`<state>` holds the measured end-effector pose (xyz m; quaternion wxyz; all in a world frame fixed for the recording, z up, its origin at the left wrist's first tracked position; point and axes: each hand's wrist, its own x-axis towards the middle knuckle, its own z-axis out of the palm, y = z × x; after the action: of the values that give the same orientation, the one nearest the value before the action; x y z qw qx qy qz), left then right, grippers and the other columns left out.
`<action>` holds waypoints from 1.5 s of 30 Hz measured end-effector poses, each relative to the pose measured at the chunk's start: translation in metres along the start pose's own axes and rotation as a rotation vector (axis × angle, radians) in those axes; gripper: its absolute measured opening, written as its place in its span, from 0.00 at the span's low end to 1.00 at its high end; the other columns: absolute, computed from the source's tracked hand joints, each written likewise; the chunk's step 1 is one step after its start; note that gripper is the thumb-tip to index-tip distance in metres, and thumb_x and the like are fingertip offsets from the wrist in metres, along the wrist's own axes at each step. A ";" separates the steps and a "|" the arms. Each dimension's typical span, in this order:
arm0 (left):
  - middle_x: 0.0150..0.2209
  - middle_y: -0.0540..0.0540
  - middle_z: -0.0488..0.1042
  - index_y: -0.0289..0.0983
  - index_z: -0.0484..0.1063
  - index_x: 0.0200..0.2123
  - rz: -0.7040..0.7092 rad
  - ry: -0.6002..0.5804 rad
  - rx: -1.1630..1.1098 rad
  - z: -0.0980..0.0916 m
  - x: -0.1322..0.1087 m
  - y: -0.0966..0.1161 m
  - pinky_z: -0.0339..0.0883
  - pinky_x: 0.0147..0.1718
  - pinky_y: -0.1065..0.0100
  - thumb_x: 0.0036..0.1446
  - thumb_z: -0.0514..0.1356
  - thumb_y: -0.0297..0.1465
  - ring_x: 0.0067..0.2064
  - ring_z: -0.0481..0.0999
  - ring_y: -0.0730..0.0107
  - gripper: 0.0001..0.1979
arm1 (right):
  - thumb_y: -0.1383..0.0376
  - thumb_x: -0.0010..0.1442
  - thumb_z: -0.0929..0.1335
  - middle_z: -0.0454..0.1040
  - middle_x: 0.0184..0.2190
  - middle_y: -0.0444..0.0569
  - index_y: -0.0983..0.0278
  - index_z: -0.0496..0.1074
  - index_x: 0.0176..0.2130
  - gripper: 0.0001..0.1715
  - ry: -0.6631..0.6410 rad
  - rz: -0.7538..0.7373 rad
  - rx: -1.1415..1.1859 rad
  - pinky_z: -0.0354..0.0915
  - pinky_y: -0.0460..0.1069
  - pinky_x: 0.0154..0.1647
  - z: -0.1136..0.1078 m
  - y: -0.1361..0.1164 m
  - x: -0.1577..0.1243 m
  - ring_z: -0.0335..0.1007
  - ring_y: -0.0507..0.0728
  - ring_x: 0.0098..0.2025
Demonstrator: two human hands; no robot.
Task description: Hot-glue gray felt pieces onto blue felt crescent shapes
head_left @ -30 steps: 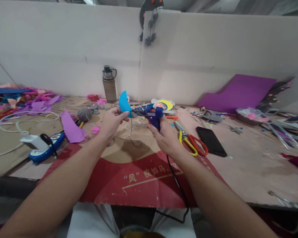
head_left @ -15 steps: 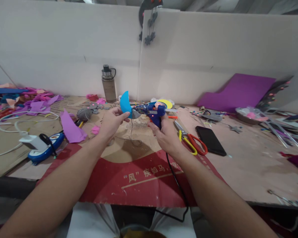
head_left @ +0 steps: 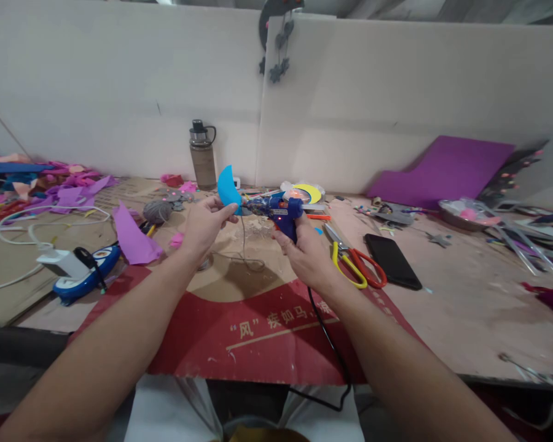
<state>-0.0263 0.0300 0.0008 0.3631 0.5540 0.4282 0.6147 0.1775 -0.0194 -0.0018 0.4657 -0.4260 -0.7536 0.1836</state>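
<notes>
Between the fingertips of my left hand (head_left: pixel 208 224) is a blue crescent-shaped cutout (head_left: pixel 229 189), held upright above the cardboard. A thin grey string (head_left: pixel 244 236) hangs down from beside it and curls on the board. My right hand (head_left: pixel 301 248) is wrapped round the handle of a blue hot glue gun (head_left: pixel 286 212), its nozzle pointing left at the lower edge of the crescent. Whether nozzle and crescent touch, I cannot tell. A black cord (head_left: pixel 325 331) runs from the glue gun down past the table edge.
Scissors (head_left: pixel 350 261) and a black phone (head_left: pixel 392 261) lie right of my right hand. A bottle (head_left: pixel 203 156) stands at the back. At left are grey yarn (head_left: pixel 156 212), a purple scrap (head_left: pixel 133 236) and a blue power strip (head_left: pixel 85 276). Red-printed cardboard (head_left: pixel 267 344) covers the front.
The blue crescent has turned and shifted slightly left and up in my left hand. The grey piece seen beside it before no longer shows clearly. The glue gun has moved slightly left.
</notes>
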 end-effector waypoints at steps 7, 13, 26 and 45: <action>0.24 0.47 0.74 0.36 0.73 0.27 -0.017 0.048 0.012 -0.001 0.003 0.001 0.55 0.21 0.72 0.45 0.66 0.36 0.23 0.69 0.75 0.10 | 0.62 0.62 0.62 0.70 0.48 0.57 0.62 0.62 0.52 0.18 -0.024 0.000 -0.005 0.67 0.57 0.43 0.001 -0.001 -0.001 0.68 0.62 0.46; 0.24 0.48 0.74 0.35 0.72 0.28 -0.033 0.067 -0.021 0.000 0.002 0.006 0.56 0.22 0.72 0.44 0.67 0.35 0.24 0.70 0.75 0.11 | 0.62 0.62 0.62 0.71 0.48 0.57 0.63 0.62 0.52 0.19 -0.044 0.000 -0.026 0.64 0.59 0.48 0.000 -0.002 -0.001 0.68 0.62 0.47; 0.22 0.49 0.73 0.36 0.71 0.27 -0.036 0.084 0.009 -0.001 0.001 0.007 0.55 0.22 0.72 0.46 0.66 0.36 0.22 0.69 0.75 0.10 | 0.62 0.62 0.62 0.72 0.47 0.57 0.63 0.62 0.52 0.19 -0.058 0.017 -0.046 0.65 0.59 0.47 -0.001 -0.004 -0.002 0.68 0.63 0.46; 0.23 0.48 0.74 0.36 0.73 0.28 -0.004 0.002 0.023 0.002 -0.002 0.006 0.56 0.22 0.71 0.45 0.66 0.37 0.23 0.69 0.75 0.11 | 0.62 0.61 0.62 0.72 0.43 0.55 0.61 0.63 0.49 0.16 0.014 0.036 -0.010 0.67 0.57 0.39 -0.003 -0.006 -0.001 0.69 0.62 0.43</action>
<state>-0.0242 0.0258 0.0058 0.3576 0.5565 0.4368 0.6095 0.1778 -0.0241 0.0029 0.4655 -0.4431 -0.7434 0.1850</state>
